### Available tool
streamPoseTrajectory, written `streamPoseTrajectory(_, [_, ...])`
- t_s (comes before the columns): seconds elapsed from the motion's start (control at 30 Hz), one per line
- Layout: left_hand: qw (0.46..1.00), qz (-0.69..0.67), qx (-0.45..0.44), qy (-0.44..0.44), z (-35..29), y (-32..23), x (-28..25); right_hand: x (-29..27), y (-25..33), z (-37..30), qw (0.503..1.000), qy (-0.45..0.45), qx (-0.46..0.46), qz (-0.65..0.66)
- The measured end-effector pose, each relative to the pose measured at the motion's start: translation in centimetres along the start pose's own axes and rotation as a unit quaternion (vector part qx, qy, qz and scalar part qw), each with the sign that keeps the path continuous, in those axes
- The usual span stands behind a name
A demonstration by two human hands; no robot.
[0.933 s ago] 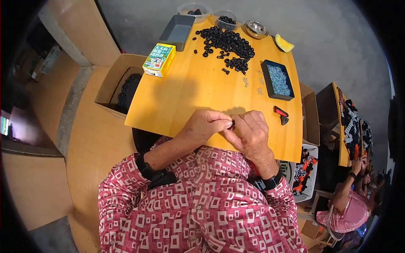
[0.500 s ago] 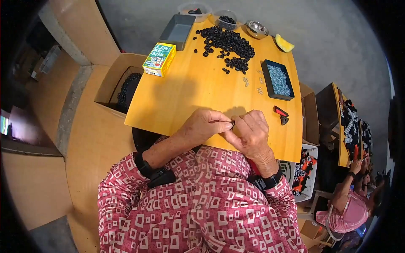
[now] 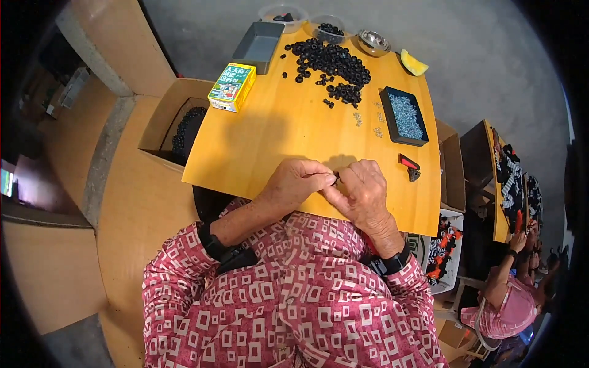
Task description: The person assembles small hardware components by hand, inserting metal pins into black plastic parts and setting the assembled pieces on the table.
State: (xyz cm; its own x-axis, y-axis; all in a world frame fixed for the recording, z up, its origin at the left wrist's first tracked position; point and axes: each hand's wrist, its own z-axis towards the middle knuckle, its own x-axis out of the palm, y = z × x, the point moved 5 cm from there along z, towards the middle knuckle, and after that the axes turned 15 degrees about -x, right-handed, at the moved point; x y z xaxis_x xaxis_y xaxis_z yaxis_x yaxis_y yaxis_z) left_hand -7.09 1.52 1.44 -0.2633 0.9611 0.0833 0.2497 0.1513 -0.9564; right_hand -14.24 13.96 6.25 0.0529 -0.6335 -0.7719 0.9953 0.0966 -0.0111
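At the near edge of the table, my left hand (image 3: 297, 183) and my right hand (image 3: 363, 195) meet fingertip to fingertip. Between their pinched thumbs and forefingers is a small black part (image 3: 336, 178), mostly covered by the fingers, so its exact kind is hidden. A red-and-black tool (image 3: 408, 162) lies to the right of my right hand, with a small dark piece (image 3: 413, 175) just below it. Farther off, a heap of small black ring-shaped parts (image 3: 328, 61) spreads over the table. Several tiny pale metal pieces (image 3: 378, 132) lie in small groups.
On the wooden table (image 3: 276, 147) stand a black tray of small silvery pieces (image 3: 405, 115), a yellow-green box (image 3: 232, 87) and a grey tray (image 3: 258, 46). Bowls (image 3: 373, 43) and a yellow wedge (image 3: 413, 62) line the far edge. Cardboard boxes flank the table; another person (image 3: 506, 300) sits at right.
Both hands have shifted very slightly, the right one a little to the left. The fingertips still pinch the small black part, and everything on the table stays put.
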Motion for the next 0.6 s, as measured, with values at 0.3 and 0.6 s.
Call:
streamPoseTrajectory(0.3, [1.0, -0.006, -0.022, 0.007, 0.48, 0.38, -0.05, -0.07, 0.07, 0.23, 1.0, 0.0, -0.018, -0.012])
streamPoseTrajectory(0.6, [0.999, -0.039, -0.029, 0.017, 0.45, 0.31, -0.17, -0.03, 0.23, 0.56, 1.0, 0.008, -0.003, -0.009])
